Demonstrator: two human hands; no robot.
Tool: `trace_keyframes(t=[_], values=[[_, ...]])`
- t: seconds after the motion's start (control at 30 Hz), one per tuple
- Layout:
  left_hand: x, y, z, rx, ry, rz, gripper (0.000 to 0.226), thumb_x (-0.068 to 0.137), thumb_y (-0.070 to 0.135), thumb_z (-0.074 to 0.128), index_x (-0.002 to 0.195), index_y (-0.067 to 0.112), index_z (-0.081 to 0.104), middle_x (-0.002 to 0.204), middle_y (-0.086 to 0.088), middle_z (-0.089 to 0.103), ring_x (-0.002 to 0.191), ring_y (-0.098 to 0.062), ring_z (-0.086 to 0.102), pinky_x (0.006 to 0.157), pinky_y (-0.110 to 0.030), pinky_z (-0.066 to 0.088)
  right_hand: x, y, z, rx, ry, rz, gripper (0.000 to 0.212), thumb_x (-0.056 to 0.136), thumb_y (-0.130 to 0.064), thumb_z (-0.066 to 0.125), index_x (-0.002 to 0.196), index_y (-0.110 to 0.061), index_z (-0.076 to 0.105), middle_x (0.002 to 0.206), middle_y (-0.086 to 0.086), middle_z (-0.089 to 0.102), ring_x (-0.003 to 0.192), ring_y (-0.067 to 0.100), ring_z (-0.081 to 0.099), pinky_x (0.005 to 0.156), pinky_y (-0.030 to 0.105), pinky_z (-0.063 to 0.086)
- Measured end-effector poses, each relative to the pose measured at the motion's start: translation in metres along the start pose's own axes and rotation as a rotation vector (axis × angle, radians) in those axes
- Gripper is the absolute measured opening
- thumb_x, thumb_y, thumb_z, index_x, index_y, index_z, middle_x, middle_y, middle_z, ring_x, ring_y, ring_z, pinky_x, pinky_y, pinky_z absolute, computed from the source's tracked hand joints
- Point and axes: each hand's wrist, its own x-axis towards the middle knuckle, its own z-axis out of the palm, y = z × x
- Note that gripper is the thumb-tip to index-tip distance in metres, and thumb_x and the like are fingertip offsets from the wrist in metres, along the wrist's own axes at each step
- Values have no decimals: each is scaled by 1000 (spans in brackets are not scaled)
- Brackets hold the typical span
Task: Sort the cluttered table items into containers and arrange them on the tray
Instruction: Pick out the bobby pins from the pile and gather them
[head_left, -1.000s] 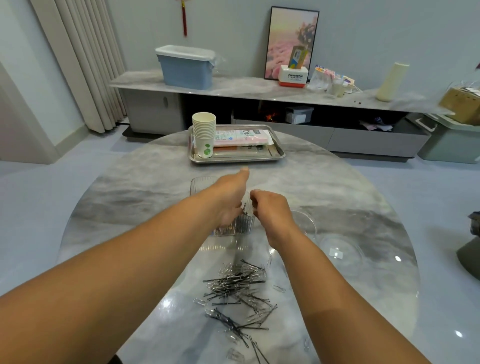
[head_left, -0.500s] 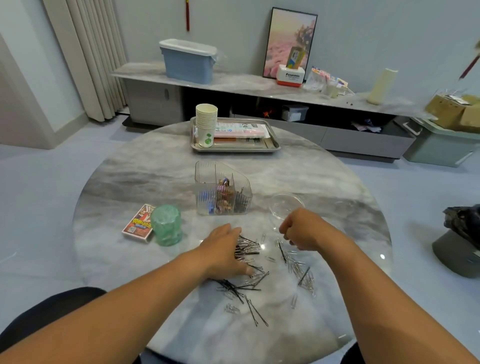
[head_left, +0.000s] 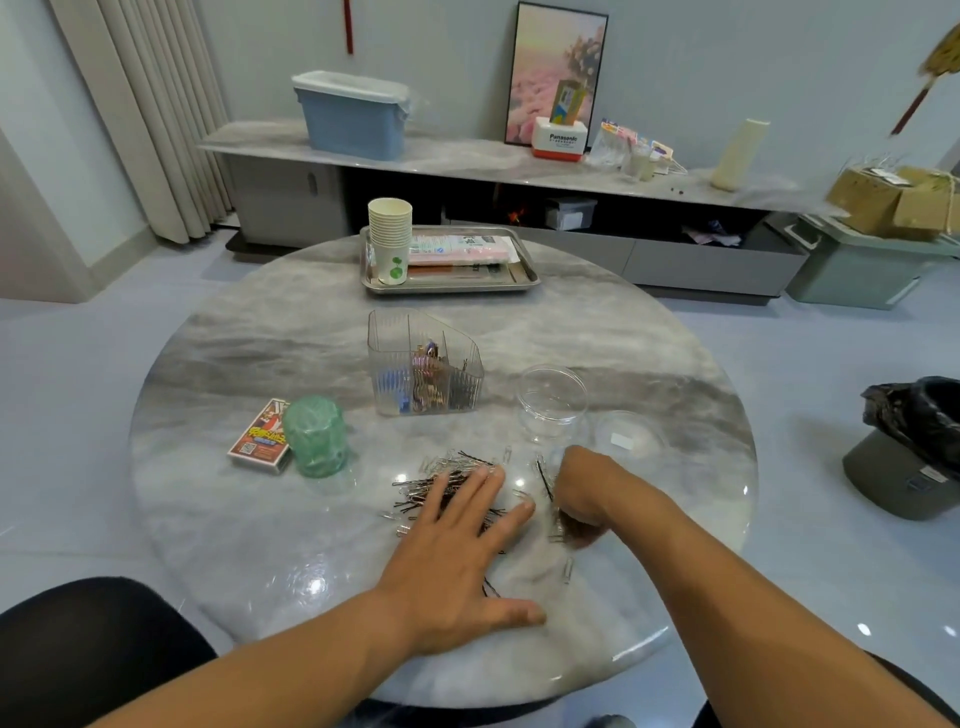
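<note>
A pile of black hairpins and silver paper clips (head_left: 441, 475) lies on the round marble table (head_left: 260, 519). My left hand (head_left: 462, 551) lies flat on the pile, fingers straight and spread. My right hand (head_left: 582, 493) hovers just right of the pile, fingers curled down onto loose pins; what it holds is hidden. Behind the pile stands a clear divided organiser (head_left: 423, 364) with clips and pins inside. An empty clear round jar (head_left: 551, 402) and its lid (head_left: 626, 436) sit beyond my right hand. A metal tray (head_left: 524, 278) sits at the table's far side.
The tray carries a stack of paper cups (head_left: 390, 239) and a pink packet (head_left: 457, 249). A green wrapped roll (head_left: 314, 436) and a card box (head_left: 262, 436) lie at the left. A black-bagged bin (head_left: 914, 447) stands on the floor to the right.
My left hand has flattened and spread over the pile. My right hand has shifted a little lower onto loose pins. The camera view has pulled back slightly.
</note>
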Motion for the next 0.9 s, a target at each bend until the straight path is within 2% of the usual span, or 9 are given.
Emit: trace_keyframes(t=[0.07, 0.17, 0.3, 0.4, 0.47, 0.57, 0.7, 0.8, 0.9], values=[[7, -2, 1, 18, -17, -53, 96, 80, 96, 16, 158, 46, -7, 169, 1, -17, 151, -14, -28, 122, -50, -15, 2, -7, 4, 107, -1, -88, 18, 98, -7, 42, 110, -7, 56, 100, 20, 67, 76, 31, 66, 76, 46, 61], [22, -14, -5, 22, -27, -226, 89, 85, 90, 10, 159, 43, -5, 168, -1, -17, 153, -17, -24, 121, -47, -19, 5, -13, 1, 246, 109, -155, 25, 96, -6, 37, 101, -18, 58, 102, 16, 68, 79, 31, 68, 73, 41, 59], [29, -32, -13, 1, 5, -366, 87, 88, 85, 7, 161, 38, 1, 170, -2, -10, 155, -18, -17, 123, -48, -11, 10, -6, -3, -30, 204, -200, 37, 96, -5, 43, 124, -19, 63, 130, 9, 62, 114, 30, 60, 85, 35, 49], [24, -43, -20, -38, -19, -407, 88, 89, 83, 4, 162, 34, 2, 170, 0, -8, 155, -16, -15, 125, -45, -10, 10, -6, 2, -149, 110, -286, 26, 96, 1, 41, 98, -11, 64, 117, 16, 65, 106, 36, 62, 76, 33, 46], [24, -49, -28, -82, -73, -437, 84, 93, 79, 9, 162, 31, 6, 170, -1, -4, 156, -17, -10, 126, -43, -6, 7, -13, 4, -122, 56, -364, 37, 94, 5, 39, 112, -6, 69, 123, 15, 66, 110, 34, 62, 88, 35, 51], [27, -54, -47, -135, -119, -410, 68, 104, 59, 31, 161, 27, 13, 169, -5, 10, 155, -23, 9, 125, -42, 12, -1, -20, 3, -53, -4, -416, 56, 96, 6, 42, 144, -18, 55, 145, 6, 55, 131, 24, 53, 103, 26, 41], [33, -66, -82, -169, -195, -435, 70, 94, 41, 67, 154, 24, 34, 153, -6, 40, 137, -28, 45, 109, -40, 40, -5, -14, -21, -154, -91, -323, 37, 88, -15, 76, 121, -20, 62, 120, 6, 66, 100, 21, 66, 85, 34, 56], [34, -74, -99, -80, -416, -464, 83, 77, 45, 85, 146, 28, 42, 143, -3, 45, 123, -27, 54, 97, -36, 48, -12, -11, -41, -412, -352, -108, 52, 74, -28, 91, 114, -7, 64, 93, 8, 75, 87, 22, 73, 82, 39, 62], [33, -79, -101, -22, -521, -462, 85, 65, 47, 92, 135, 32, 44, 132, 0, 47, 107, -23, 56, 83, -32, 49, -16, -8, -36, -641, -440, -42, 61, 73, -40, 91, 115, -3, 66, 74, -1, 66, 79, 19, 70, 85, 39, 60]])
